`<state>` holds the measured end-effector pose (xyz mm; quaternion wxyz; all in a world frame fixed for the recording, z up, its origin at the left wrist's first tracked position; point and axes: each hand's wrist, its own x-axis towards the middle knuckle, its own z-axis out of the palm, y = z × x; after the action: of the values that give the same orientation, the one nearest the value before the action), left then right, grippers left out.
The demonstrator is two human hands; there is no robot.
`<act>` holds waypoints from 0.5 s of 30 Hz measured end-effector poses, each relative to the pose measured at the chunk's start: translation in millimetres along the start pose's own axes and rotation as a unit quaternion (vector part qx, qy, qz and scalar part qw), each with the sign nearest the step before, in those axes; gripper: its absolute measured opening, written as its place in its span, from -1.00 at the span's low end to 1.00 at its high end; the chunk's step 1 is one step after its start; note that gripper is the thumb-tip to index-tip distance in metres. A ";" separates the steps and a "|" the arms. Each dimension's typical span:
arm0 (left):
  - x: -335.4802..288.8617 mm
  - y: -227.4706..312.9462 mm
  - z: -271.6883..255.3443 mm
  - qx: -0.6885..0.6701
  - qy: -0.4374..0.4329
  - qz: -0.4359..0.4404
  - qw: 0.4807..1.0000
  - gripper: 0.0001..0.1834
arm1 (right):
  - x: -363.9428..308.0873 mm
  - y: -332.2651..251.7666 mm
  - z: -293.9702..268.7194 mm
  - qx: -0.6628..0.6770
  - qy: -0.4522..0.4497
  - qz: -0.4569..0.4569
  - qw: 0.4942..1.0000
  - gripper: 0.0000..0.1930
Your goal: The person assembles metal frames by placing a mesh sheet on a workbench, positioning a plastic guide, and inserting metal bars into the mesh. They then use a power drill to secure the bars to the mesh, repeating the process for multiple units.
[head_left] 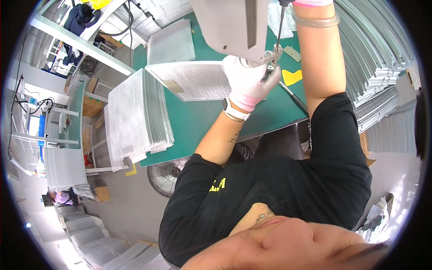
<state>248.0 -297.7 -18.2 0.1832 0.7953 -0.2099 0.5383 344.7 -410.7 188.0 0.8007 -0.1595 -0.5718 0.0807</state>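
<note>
My left hand [246,81], in a white glove with a pink cuff, is closed with its thumb against a small metal fitting [272,55]. A silvery textured panel [193,78] stands tilted behind that hand, its right end hidden by the glove. Only the pink-cuffed edge of my right hand [312,2] shows at the top; its fingers are out of the picture. Beside it, a screwdriver [281,28] reaches down, its thin shaft meeting the fitting. A large light-grey machine part [234,27] overhangs my left hand and covers some of its fingers.
On the green table [193,121] lie a yellow piece [293,77], a beige tab [292,53] and a black-handled tool [294,99]. Mesh sheets [135,112] are stacked left, more metal panels [378,45] right. A floor fan [168,174] stands below the table edge.
</note>
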 end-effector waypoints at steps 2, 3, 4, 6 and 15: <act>-0.9 -5.2 5.3 0.000 0.044 0.031 0.999 -0.77 | 6.5 -0.5 -16.9 -0.009 -0.035 0.020 0.999 -0.53; -1.2 -3.7 4.8 -0.005 0.021 0.013 1.000 -0.77 | 6.2 -0.1 -20.4 -0.031 -0.040 0.044 0.998 -0.50; -2.0 -0.6 3.4 -0.009 -0.001 -0.005 1.000 -0.77 | 3.1 2.1 -23.3 -0.037 -0.032 0.048 0.998 -0.48; -5.2 2.5 2.2 -0.016 -0.030 -0.034 0.999 -0.78 | -4.6 13.9 -18.9 -0.050 -0.016 0.057 0.997 -0.46; -9.6 -2.7 4.0 -0.007 -0.043 -0.013 0.999 -0.74 | -14.0 11.1 -9.9 -0.066 0.095 0.041 0.992 -0.51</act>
<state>249.4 -296.1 -28.7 0.1863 0.8190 -0.2111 0.5000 349.9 -406.2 168.8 0.8351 -0.2421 -0.4903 0.0598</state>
